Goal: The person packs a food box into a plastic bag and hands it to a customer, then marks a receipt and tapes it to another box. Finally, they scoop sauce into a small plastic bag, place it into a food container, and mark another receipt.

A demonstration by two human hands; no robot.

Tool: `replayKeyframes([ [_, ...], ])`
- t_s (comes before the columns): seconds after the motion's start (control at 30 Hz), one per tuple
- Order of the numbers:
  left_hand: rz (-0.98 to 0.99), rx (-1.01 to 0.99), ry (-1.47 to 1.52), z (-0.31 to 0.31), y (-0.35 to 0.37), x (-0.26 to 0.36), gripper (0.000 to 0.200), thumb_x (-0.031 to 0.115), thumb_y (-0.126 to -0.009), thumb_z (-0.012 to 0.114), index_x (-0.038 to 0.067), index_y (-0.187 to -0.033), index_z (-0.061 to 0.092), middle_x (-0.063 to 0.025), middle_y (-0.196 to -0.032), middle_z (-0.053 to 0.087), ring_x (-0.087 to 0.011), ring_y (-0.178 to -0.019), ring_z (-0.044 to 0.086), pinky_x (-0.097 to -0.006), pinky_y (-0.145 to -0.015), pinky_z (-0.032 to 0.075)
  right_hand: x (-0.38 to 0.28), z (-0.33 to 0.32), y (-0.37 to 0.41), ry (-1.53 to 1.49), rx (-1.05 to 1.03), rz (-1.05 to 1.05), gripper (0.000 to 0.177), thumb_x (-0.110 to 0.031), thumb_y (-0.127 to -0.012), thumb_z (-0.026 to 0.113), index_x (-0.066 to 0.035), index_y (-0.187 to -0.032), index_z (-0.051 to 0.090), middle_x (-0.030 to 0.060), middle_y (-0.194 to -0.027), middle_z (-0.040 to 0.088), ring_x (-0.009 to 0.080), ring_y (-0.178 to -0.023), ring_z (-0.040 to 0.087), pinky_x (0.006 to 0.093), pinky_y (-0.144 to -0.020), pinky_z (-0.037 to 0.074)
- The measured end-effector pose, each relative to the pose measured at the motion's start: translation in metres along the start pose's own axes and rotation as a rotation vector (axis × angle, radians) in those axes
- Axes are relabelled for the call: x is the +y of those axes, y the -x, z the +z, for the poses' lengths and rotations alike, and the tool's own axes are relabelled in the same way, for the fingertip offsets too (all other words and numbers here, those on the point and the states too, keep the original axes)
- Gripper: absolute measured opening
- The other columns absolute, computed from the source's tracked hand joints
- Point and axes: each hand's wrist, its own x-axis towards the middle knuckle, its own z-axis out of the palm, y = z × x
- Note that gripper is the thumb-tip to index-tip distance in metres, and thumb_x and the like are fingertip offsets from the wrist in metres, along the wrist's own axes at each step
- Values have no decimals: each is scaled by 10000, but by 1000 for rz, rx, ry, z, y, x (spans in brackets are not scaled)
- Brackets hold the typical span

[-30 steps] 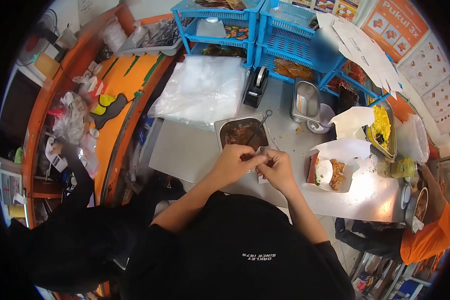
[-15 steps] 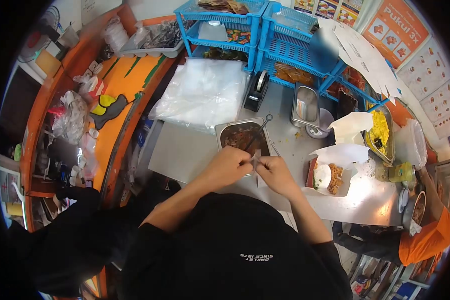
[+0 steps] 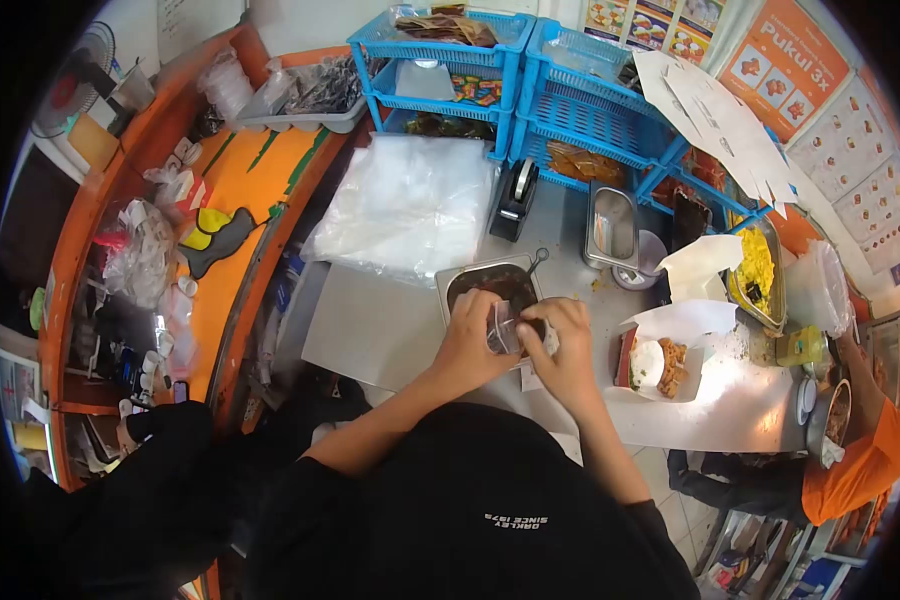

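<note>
My left hand (image 3: 473, 348) is closed on a small clear plastic bag (image 3: 503, 328), whose mouth stands partly open. My right hand (image 3: 567, 350) is at the bag's right side with curled fingers, its thumb toward the bag and something pale by the fingertips. Just beyond both hands is a steel pan (image 3: 457, 274) of dark reddish-brown sauce, partly hidden by them. A dark utensil handle (image 3: 540, 256) leans over its back right corner. To the right, an open food box (image 3: 692, 384) holds a white mound, probably rice, and brown fried pieces.
A stack of clear plastic bags (image 3: 405, 205) and a black tape dispenser (image 3: 516, 200) lie behind the pan. Blue racks (image 3: 590, 110) line the back. A tray of yellow food (image 3: 760, 270) stands right. A co-worker's orange sleeve (image 3: 860, 465) shows at far right.
My hands have moved slightly apart and turned. The small bag, earlier pinched between them, now shows spread open. The view has shifted slightly.
</note>
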Motion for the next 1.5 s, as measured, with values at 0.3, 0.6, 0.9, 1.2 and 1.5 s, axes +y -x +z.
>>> replayKeyframes([
  [0.3, 147, 286, -216, 1, 13, -17, 454, 142, -601, 710, 35, -960, 453, -174, -1083, 458, -355, -941, 469, -442, -811, 390, -7, 34, 19, -123, -108, 94, 126, -31, -746, 674, -40, -869, 651, 80, -806, 645, 294, -972, 496, 382, -846, 398],
  [0.6, 165, 174, -221, -30, 31, -43, 538, 165, -668, 710, -8, -1090, 425, -237, -1235, 388, -403, -1084, 431, -464, -915, 370, -6, 30, -14, -98, -346, 101, 123, -68, -744, 659, -45, -843, 590, 178, -1084, 595, 432, -1258, 308, 497, -1000, 286],
  [0.9, -149, 242, 148, -56, 45, -65, 548, 37, -708, 699, 12, -1153, 382, -162, -1114, 470, -239, -1065, 465, -356, -928, 380, 77, 38, -51, 703, -563, -307, 85, -89, -706, 639, -72, -761, 702, 183, -1350, 395, 396, -1316, 237, 441, -1055, 255],
  [1.2, -282, -27, 310, -48, 62, -75, 364, 126, -786, 669, 32, -1077, 473, -117, -1048, 576, -216, -1011, 542, -349, -959, 367, 37, 33, -26, 726, -591, -283, 90, -68, -707, 579, -45, -642, 636, 143, -668, 633, 261, -649, 654, 341, -558, 505],
  [1.5, -778, -109, 1142, -38, 63, -62, 242, 191, -898, 506, 76, -1111, 527, -37, -1065, 536, -146, -939, 528, -350, -793, 474, 28, 51, -17, 748, -715, -153, 95, -107, -730, 586, -103, -681, 667, 96, -668, 646, 234, -644, 660, 323, -559, 507],
])
